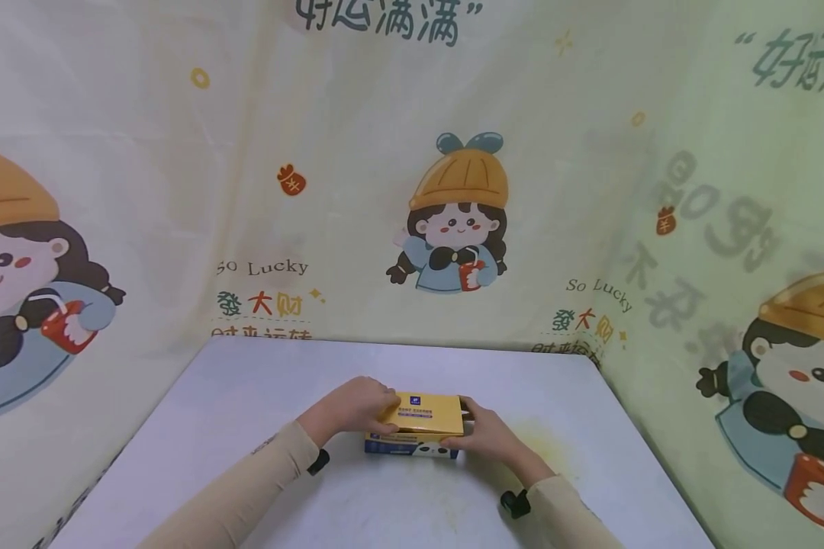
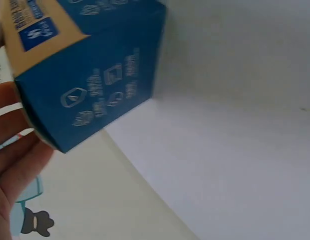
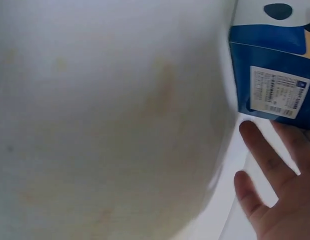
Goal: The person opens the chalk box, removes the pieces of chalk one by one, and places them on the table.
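A yellow and blue cardboard box [image 1: 429,415] with a panda picture on its front side sits on the white table, long side toward me. At its left end my left hand [image 1: 353,408] grips it, thumb at the front edge. My right hand [image 1: 487,436] holds the right end, thumb on the front. The left wrist view shows fingers [image 2: 19,162] along an edge of the blue end panel [image 2: 99,85]. In the right wrist view a white barcode label [image 3: 279,91] is on the other blue end, and two fingers of the right hand [image 3: 285,190] are spread away from it. The box's contents are hidden.
The white table [image 1: 302,496] spreads around the box, with faint yellowish stains to the right. A pale cloth [image 1: 357,99] printed with cartoon figures hangs behind and at both sides. Dark wrist cameras [image 1: 515,504] sit beneath both wrists.
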`<state>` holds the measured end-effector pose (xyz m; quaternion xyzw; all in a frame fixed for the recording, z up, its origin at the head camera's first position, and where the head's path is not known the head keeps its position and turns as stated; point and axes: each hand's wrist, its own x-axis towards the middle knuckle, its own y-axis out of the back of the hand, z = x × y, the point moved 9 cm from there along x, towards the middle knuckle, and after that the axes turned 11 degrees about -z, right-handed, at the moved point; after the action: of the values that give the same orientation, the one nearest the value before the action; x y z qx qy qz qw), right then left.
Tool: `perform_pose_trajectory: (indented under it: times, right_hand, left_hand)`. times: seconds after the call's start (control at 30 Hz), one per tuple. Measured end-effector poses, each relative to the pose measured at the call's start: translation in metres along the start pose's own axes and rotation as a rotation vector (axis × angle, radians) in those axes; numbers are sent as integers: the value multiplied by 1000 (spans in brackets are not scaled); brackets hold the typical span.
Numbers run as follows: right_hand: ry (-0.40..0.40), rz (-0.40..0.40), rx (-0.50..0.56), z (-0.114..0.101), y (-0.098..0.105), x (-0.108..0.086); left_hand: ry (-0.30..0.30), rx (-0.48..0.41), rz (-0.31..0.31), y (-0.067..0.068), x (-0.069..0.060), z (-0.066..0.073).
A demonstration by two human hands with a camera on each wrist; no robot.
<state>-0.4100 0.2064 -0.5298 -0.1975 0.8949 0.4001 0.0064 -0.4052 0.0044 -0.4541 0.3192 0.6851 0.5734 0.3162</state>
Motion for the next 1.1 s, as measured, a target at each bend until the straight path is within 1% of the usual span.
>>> perform_pose_trajectory:
  times: [0.1,0.3,0.37,0.43,0.47,0.53,0.57,0.63,0.67,0.7,0.77,0.83,0.9,0.93,0.97,1.03,1.1]
  right_hand:
    - [8,-1,13,-1,1,-1]
    - [9,-7,32,-2,0,-2]
    - [3,-7,30,-2,0,-2]
    - [4,-6,21,-2,1,-2]
    - [6,-4,18,-2,1,-2]
    - [13,-5,18,-3,1,-2]
    - [20,-5,17,-4,1,-2]
    - [35,-4,25,-5,2,-2]
    - [39,-4,31,-5,2,-2]
    - [45,-5,37,-5,1,-2]
    - [52,-9,46,-5,0,-2]
    - [57,-14,64,-5,-2,-2]
    - [62,-21,71,-5,-4,-1]
    - [63,-23,74,-5,-4,-1]
    - [64,-23,77,-4,-4,-1]
    - [62,-19,74,-3,-3,0]
    - [56,-16,71,-1,-2,-1]
  left_hand:
    - [-32,5,19,-1,-1,1]
    - [-86,59,66,-3,-4,4]
    - [-94,47,69,-4,-4,2]
    - [-95,-29,61,-4,-4,-1]
    - [-87,-86,53,-4,-4,-4]
    - [-55,-231,52,-4,-5,-12]
    - [-31,-309,63,-3,-6,-17]
    - [33,-447,113,-2,-7,-27]
    - [74,-507,156,-1,-8,-33]
    - [120,-546,212,0,-9,-38]
    - [210,-615,343,1,-13,-47]
    - [289,-660,479,0,-18,-52]
    - [352,-663,585,0,-20,-54]
    - [366,-668,629,1,-20,-55]
    - [377,-672,660,1,-20,-55]
    - [397,-676,684,0,-16,-56]
    - [421,-709,660,-7,-13,-58]
